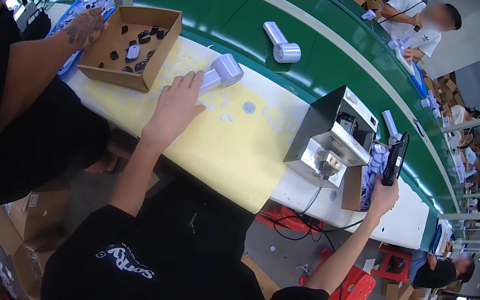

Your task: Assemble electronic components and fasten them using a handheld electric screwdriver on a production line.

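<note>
My left hand [176, 109] is over the yellow sheet [214, 158] on the workbench, thumb apart and fingers stretched out. Its fingertips touch the handle end of a lilac device with a round drum-like head [226, 70]. In my right hand [384, 198], a black electric screwdriver [397, 160] is held upright beside a metal screw feeder [334, 140]. Behind that hand, a cardboard box [353, 189] holds lilac parts [377, 164]. Small white pieces [224, 110] and a grey disc [249, 108] lie on the sheet.
A co-worker's hand [86, 28] grips a cardboard box [156, 69] of black parts at left. On the green conveyor [211, 12] lie more lilac devices [282, 44]. A black cable [336, 230] hangs by my right arm; red stools [359, 289] stand below. Another person [411, 23] works across the conveyor.
</note>
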The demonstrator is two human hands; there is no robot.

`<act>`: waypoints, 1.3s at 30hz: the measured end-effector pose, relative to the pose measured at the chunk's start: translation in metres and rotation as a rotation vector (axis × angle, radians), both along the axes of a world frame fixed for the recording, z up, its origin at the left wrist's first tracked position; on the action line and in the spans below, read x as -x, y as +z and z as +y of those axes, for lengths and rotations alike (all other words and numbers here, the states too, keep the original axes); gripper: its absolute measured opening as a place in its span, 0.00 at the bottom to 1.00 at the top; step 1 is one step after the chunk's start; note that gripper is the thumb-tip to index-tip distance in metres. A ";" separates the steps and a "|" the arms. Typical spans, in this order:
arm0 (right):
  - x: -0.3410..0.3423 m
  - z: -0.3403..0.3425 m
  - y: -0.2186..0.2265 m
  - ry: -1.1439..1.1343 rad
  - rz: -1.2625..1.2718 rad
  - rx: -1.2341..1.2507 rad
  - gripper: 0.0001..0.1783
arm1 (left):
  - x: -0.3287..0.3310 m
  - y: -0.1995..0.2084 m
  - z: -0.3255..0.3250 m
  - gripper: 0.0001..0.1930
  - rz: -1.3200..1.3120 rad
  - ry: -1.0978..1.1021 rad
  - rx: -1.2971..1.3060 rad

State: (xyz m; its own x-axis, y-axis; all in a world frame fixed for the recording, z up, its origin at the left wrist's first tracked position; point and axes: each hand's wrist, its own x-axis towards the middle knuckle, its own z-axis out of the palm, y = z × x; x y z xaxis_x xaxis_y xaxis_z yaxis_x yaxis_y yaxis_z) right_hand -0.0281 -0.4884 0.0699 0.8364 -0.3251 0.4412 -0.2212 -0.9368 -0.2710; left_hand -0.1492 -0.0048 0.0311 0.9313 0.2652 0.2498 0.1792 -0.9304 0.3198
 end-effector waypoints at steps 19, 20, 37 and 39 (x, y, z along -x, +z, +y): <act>0.098 0.142 0.051 0.910 -0.300 -1.092 0.16 | -0.011 0.036 -0.068 0.24 -0.231 -0.729 1.514; 0.103 0.159 0.051 1.031 -0.295 -1.112 0.16 | -0.009 0.039 -0.078 0.24 -0.235 -0.723 1.518; 0.116 0.199 0.043 1.450 -0.032 -0.798 0.15 | -0.011 0.038 -0.099 0.21 0.374 -1.483 1.687; 0.116 0.195 0.039 1.434 -0.037 -0.788 0.15 | -0.011 0.041 -0.099 0.21 0.377 -1.465 1.619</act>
State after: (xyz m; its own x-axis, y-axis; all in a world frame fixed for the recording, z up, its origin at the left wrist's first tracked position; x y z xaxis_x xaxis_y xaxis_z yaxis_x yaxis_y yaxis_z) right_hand -0.1436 -0.2934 0.1093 0.6282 0.5213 0.5776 0.6740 0.0062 -0.7387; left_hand -0.1377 -0.1036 0.0720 0.5510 -0.7237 0.4156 0.0296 0.5146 0.8569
